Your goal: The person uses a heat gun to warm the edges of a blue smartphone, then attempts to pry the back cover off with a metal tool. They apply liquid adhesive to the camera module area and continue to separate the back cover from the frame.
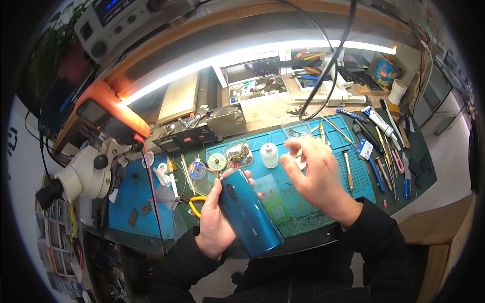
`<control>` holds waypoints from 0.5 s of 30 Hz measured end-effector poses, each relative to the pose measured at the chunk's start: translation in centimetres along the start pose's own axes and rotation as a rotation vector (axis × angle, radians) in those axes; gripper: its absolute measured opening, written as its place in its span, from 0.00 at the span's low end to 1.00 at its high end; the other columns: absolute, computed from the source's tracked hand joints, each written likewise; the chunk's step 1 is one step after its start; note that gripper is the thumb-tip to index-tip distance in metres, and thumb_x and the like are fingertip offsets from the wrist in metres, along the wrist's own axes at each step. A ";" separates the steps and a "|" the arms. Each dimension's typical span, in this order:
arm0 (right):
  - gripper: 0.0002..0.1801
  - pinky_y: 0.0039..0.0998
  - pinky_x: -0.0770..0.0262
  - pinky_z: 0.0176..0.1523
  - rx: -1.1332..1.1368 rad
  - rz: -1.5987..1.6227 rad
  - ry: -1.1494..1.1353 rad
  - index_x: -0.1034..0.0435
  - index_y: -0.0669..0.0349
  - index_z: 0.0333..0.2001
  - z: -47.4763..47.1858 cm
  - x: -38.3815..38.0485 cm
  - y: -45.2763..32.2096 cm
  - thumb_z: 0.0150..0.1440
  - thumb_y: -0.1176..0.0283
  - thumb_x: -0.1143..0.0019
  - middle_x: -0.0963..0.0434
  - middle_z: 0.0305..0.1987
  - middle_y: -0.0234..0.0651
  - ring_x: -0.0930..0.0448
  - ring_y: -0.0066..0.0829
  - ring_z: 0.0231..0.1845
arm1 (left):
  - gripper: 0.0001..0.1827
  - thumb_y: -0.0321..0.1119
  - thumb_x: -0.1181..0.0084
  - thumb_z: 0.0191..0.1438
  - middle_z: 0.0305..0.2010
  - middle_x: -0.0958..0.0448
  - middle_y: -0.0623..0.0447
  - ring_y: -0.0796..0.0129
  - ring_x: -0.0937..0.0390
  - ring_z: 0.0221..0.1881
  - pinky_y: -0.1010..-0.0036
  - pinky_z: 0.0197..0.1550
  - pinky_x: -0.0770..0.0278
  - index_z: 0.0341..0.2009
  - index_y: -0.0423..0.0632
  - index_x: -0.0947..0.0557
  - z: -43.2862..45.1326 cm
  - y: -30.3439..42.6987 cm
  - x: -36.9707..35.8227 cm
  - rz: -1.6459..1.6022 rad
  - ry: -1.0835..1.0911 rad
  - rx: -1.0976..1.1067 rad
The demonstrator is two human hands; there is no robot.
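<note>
A blue-green OPPO smartphone (248, 216) rests in my left hand (218, 221), back side up. The thumb lies along its left edge and fingertips show past the right edge. Three stacked camera lenses are near its top. My right hand (316, 176) is raised over the work mat, thumb and curled fingers apart. A small white object (301, 161) shows behind those fingers, partly hidden; whether it is touched is unclear. To its left stands a white dispenser bottle (269, 156). Beneath the phone's right edge lies a translucent green-and-blue card (272, 199) bearing writing.
Blue silicone repair mats (316, 216) cover the bench. Screws fill a clear box (239, 153) beside wire spools (217, 161). Yellow-handled pliers (195, 206) lie left. Tweezers, brushes and a knife (407, 178) lie right. A microscope (85, 174) and an orange multimeter (113, 113) flank the left; a cable (333, 64) hangs overhead.
</note>
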State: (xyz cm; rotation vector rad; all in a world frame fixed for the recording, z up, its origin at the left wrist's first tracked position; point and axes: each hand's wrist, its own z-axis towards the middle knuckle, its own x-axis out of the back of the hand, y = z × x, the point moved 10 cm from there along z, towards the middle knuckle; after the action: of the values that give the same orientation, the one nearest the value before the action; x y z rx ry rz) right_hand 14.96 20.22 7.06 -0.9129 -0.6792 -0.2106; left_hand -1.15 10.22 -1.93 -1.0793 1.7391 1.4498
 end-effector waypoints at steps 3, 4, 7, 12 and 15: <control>0.22 0.45 0.33 0.68 0.259 -0.171 0.066 0.27 0.59 0.55 1.4 -0.4 -0.7 0.59 0.67 0.33 0.19 0.51 0.42 0.22 0.44 0.57 | 0.28 0.52 0.65 0.76 0.64 0.25 0.44 0.54 0.23 0.60 0.53 0.64 0.24 0.64 0.44 0.27 0.1 -1.2 -0.2 0.043 -0.054 0.170; 0.25 0.47 0.37 0.71 0.269 -0.173 -0.002 0.28 0.59 0.57 1.8 -2.0 0.3 0.57 0.67 0.31 0.20 0.53 0.41 0.24 0.44 0.60 | 0.28 0.52 0.66 0.76 0.63 0.24 0.44 0.54 0.23 0.59 0.53 0.63 0.24 0.64 0.43 0.27 0.0 -1.1 0.0 0.038 -0.034 0.170; 0.28 0.49 0.38 0.73 0.295 -0.152 -0.100 0.27 0.56 0.58 2.0 -3.3 0.8 0.53 0.67 0.28 0.19 0.52 0.41 0.22 0.47 0.58 | 0.29 0.52 0.66 0.76 0.60 0.22 0.44 0.53 0.22 0.58 0.54 0.62 0.23 0.63 0.41 0.26 0.0 -1.2 0.6 -0.011 0.012 0.189; 0.26 0.42 0.22 0.57 0.480 -0.198 -0.088 0.22 0.50 0.57 0.3 -0.1 -3.9 0.53 0.75 0.29 0.22 0.53 0.37 0.21 0.43 0.53 | 0.28 0.52 0.66 0.76 0.58 0.20 0.43 0.52 0.21 0.57 0.54 0.62 0.23 0.61 0.43 0.24 -0.3 -1.7 0.5 -0.133 0.025 0.236; 0.26 0.36 0.20 0.51 0.672 -0.381 -0.063 0.21 0.48 0.55 -0.7 0.4 -6.4 0.50 0.77 0.33 0.26 0.50 0.33 0.21 0.37 0.51 | 0.28 0.52 0.66 0.76 0.58 0.21 0.42 0.52 0.22 0.58 0.54 0.63 0.24 0.62 0.43 0.25 -0.3 -1.9 0.7 -0.152 0.003 0.245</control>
State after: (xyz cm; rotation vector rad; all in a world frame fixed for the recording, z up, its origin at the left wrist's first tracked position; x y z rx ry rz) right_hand 12.76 15.86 11.28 -0.1425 -0.9049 -0.2687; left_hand 0.21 9.68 -3.40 -1.0569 1.7433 1.1113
